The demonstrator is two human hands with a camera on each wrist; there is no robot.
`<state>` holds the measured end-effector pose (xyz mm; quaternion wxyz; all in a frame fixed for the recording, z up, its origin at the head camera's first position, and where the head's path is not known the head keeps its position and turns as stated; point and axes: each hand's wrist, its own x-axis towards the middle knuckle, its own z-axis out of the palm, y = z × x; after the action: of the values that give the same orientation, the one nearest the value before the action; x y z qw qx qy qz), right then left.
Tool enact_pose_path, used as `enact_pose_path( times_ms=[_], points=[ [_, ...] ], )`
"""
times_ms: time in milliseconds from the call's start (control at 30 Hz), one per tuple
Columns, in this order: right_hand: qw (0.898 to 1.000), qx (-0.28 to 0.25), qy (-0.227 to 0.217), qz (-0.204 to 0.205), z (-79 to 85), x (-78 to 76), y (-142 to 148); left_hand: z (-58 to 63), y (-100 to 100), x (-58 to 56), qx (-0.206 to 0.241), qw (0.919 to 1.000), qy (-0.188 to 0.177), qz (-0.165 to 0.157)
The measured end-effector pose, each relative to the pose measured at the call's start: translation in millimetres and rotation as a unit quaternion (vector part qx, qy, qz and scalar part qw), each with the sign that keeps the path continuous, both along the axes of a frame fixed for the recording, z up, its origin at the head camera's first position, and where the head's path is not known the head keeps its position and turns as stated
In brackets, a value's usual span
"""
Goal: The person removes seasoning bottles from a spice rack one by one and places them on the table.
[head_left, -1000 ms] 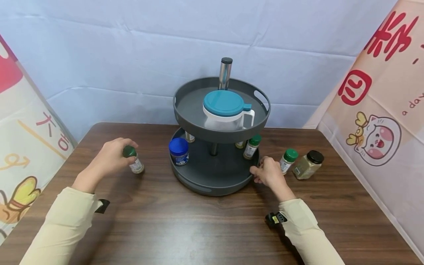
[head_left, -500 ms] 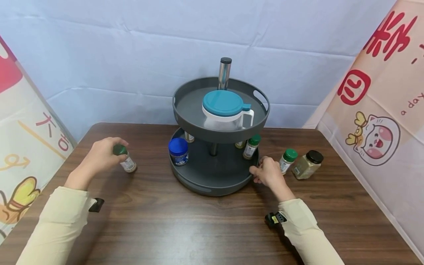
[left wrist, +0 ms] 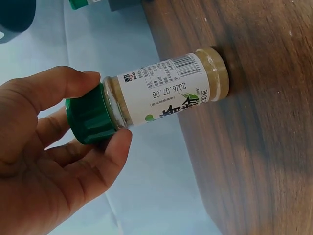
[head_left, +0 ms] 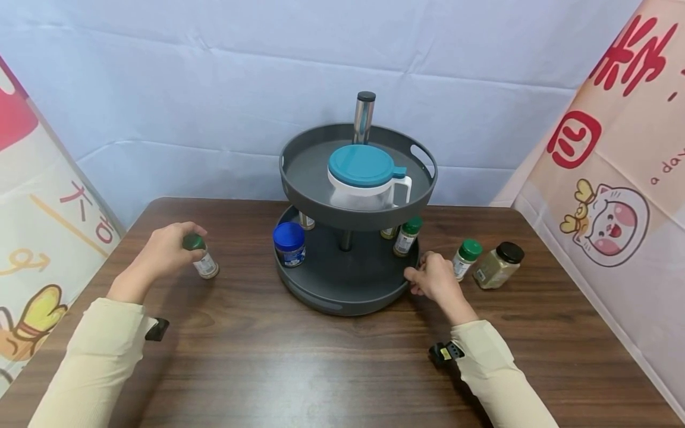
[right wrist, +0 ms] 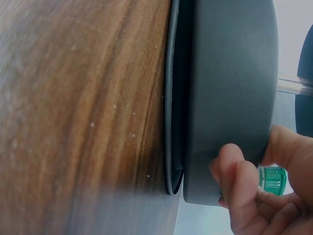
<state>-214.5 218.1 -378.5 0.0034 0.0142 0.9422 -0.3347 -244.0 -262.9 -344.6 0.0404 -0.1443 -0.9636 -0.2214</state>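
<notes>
On the left, my left hand (head_left: 163, 252) holds a spice jar (head_left: 206, 266) by its green cap (left wrist: 90, 117), thumb and fingers around the cap. The jar's white label and tan contents show in the left wrist view. Its base is at or just above the table; I cannot tell which. My right hand (head_left: 437, 278) pinches the right side of the rim of a dark grey two-tier turntable's lower tray (head_left: 348, 288). In the right wrist view its fingers press the outer wall (right wrist: 232, 88), with the thumb over the rim.
The upper tray (head_left: 307, 172) bears a teal-lidded pitcher (head_left: 361, 166). Below are a blue-lidded jar (head_left: 289, 245), a green-capped jar (head_left: 407, 238) and partly hidden jars. Right of the turntable stand another green-capped jar (head_left: 465, 258) and a black-capped jar (head_left: 497, 266) on the table (head_left: 299, 368).
My left hand has carried the spice jar a little to the left, away from the turntable, then stayed nearly still. My right hand has kept its place on the rim.
</notes>
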Motion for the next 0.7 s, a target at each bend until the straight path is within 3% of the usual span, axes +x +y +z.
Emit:
enact_pose_path(
  times_ms=[233,700],
  points=[
    [1.0,0.002,-0.003,0.002,0.9,-0.6,-0.1,-0.9,1.9,-2.5,-0.003,0.9997,-0.024,-0.011],
    [1.0,0.008,0.003,0.002,0.3,-0.3,-0.7,-4.4,2.0,-3.4,-0.002,0.9998,-0.002,-0.022]
  ],
)
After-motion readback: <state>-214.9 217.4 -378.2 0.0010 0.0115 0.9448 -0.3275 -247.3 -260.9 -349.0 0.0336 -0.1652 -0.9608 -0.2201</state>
